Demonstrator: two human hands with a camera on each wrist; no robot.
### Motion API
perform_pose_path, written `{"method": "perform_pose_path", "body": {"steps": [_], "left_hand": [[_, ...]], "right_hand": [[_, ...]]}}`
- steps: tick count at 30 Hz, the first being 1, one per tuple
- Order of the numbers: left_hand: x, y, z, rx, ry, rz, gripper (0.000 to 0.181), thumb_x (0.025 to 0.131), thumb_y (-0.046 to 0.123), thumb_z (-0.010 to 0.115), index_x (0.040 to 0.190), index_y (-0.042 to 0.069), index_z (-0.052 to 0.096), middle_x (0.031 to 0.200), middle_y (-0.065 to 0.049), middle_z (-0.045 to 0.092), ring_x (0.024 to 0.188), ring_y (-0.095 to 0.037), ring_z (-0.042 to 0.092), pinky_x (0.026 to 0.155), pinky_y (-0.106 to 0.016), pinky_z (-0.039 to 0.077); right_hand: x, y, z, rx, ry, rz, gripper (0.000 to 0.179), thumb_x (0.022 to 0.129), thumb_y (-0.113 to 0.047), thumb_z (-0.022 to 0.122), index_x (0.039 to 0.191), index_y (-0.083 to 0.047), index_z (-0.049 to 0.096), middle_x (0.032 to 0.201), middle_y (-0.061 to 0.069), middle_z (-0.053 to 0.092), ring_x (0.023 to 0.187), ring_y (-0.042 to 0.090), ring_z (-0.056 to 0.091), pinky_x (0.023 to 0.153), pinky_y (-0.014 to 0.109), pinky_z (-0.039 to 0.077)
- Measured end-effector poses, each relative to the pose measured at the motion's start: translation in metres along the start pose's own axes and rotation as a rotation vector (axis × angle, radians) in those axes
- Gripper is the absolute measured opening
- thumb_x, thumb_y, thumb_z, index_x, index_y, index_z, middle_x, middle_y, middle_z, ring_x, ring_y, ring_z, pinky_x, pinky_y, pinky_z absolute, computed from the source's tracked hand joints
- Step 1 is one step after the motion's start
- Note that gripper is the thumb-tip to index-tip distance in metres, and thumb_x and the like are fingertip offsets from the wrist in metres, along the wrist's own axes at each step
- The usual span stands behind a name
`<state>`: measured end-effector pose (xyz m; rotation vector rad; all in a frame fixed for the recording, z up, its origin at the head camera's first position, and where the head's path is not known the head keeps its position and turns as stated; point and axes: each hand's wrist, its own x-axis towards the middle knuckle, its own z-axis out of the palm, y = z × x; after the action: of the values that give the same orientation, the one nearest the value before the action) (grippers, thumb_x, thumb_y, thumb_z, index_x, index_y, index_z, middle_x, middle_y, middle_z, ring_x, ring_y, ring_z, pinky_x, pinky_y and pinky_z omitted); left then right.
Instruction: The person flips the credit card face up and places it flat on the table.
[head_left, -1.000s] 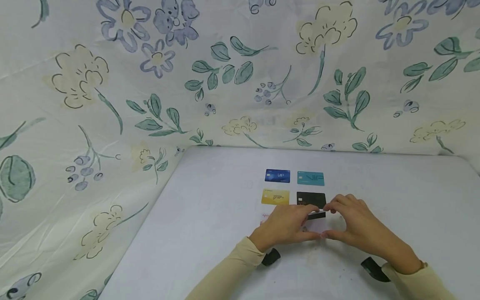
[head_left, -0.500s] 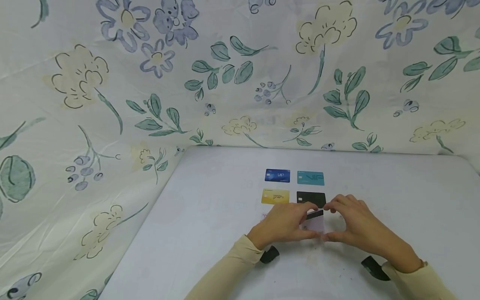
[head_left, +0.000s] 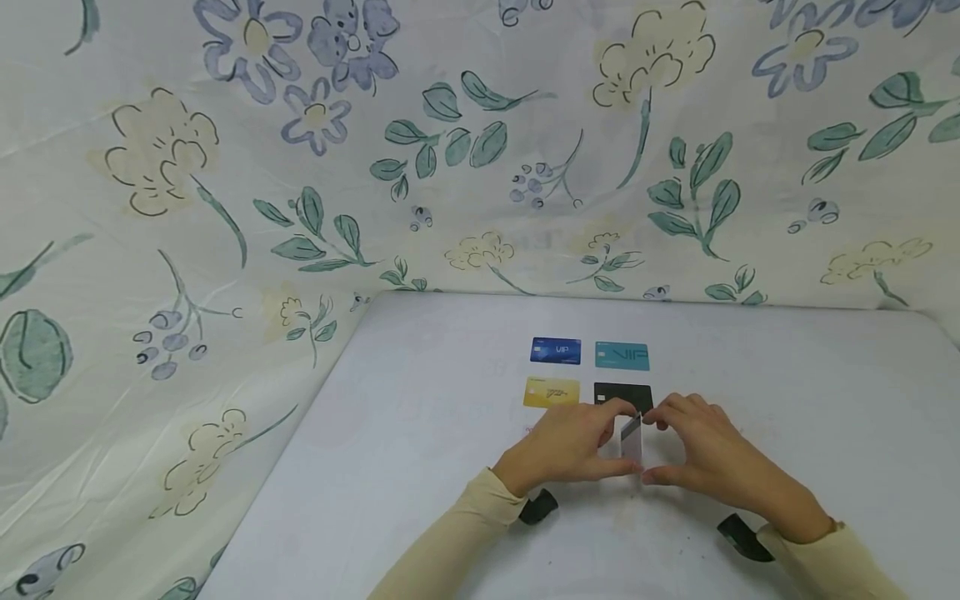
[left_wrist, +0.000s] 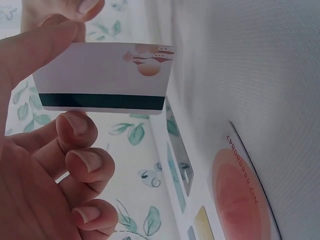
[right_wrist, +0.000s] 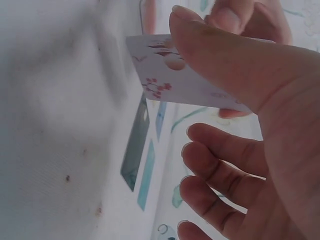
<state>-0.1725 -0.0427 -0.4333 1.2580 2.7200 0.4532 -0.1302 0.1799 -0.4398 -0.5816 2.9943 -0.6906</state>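
Note:
A whitish plastic card (head_left: 632, 442) with a dark magnetic stripe stands on edge between both hands, just above the table. My left hand (head_left: 566, 446) pinches it by opposite long edges, thumb on the near edge and a finger on the far one. The stripe and an orange print show on the card's left-facing side in the left wrist view. My right hand (head_left: 701, 442) is close on the other side. Its thumb (right_wrist: 215, 55) overlaps the card's printed face in the right wrist view, while its loosely bent fingers lie apart from the card. Whether that thumb presses is hard to tell.
Beyond the hands lie a blue card (head_left: 556, 351), a teal card (head_left: 622, 357), a yellow card (head_left: 551, 392) and a black card (head_left: 622, 396) in two rows. A card with a red oval (left_wrist: 240, 190) lies under the left hand. A floral cloth (head_left: 450, 192) hangs behind the white table (head_left: 420, 400).
The whitish card has turned from nearly flat to upright between the hands. My left hand has stayed almost in place; the right has shifted slightly left.

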Motion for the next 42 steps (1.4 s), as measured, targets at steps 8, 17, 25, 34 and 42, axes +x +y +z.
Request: {"method": "perform_pose_path", "body": {"steps": [8,17,25,34,42], "left_hand": [[-0.001,0.001,-0.001,-0.01,0.016,0.016,0.065,0.091,0.058,0.072,0.142,0.021,0.055,0.076,0.012,0.054,0.059,0.001,0.042,0.051,-0.014,0.03],[-0.001,0.001,-0.001,-0.044,0.016,0.023,0.065,0.092,0.056,0.071,0.143,0.02,0.054,0.077,0.012,0.055,0.06,0.0,0.043,0.052,-0.014,0.03],[0.0,0.001,0.001,-0.064,0.01,0.024,0.064,0.092,0.055,0.071,0.143,0.021,0.054,0.078,0.011,0.055,0.06,0.001,0.043,0.052,-0.014,0.03],[0.0,-0.001,-0.002,-0.107,0.014,0.012,0.064,0.091,0.056,0.072,0.142,0.022,0.054,0.078,0.011,0.055,0.062,0.001,0.044,0.054,-0.014,0.032],[-0.001,-0.005,-0.006,-0.152,0.022,0.02,0.064,0.092,0.053,0.072,0.142,0.02,0.052,0.08,0.009,0.058,0.062,0.001,0.044,0.055,-0.014,0.033]], "right_hand": [[0.002,0.002,0.008,0.003,-0.003,-0.003,0.063,0.068,-0.048,0.094,0.115,-0.013,0.071,0.103,-0.004,0.064,0.103,0.02,0.054,0.089,0.046,0.045],[0.005,0.003,0.018,0.002,0.006,-0.012,0.059,0.068,-0.05,0.094,0.107,-0.014,0.069,0.099,-0.005,0.061,0.098,0.018,0.052,0.085,0.044,0.045],[0.006,0.004,0.023,0.0,0.04,-0.039,0.062,0.067,-0.048,0.095,0.109,-0.012,0.069,0.1,-0.004,0.062,0.096,0.018,0.052,0.082,0.041,0.044],[0.005,0.002,0.023,-0.015,0.066,-0.059,0.051,0.073,-0.045,0.092,0.105,-0.014,0.068,0.099,-0.005,0.062,0.094,0.016,0.052,0.08,0.04,0.045],[0.005,0.001,0.021,0.002,0.058,-0.035,0.055,0.073,-0.041,0.093,0.114,-0.013,0.07,0.103,-0.004,0.064,0.102,0.019,0.056,0.088,0.049,0.047]]}}
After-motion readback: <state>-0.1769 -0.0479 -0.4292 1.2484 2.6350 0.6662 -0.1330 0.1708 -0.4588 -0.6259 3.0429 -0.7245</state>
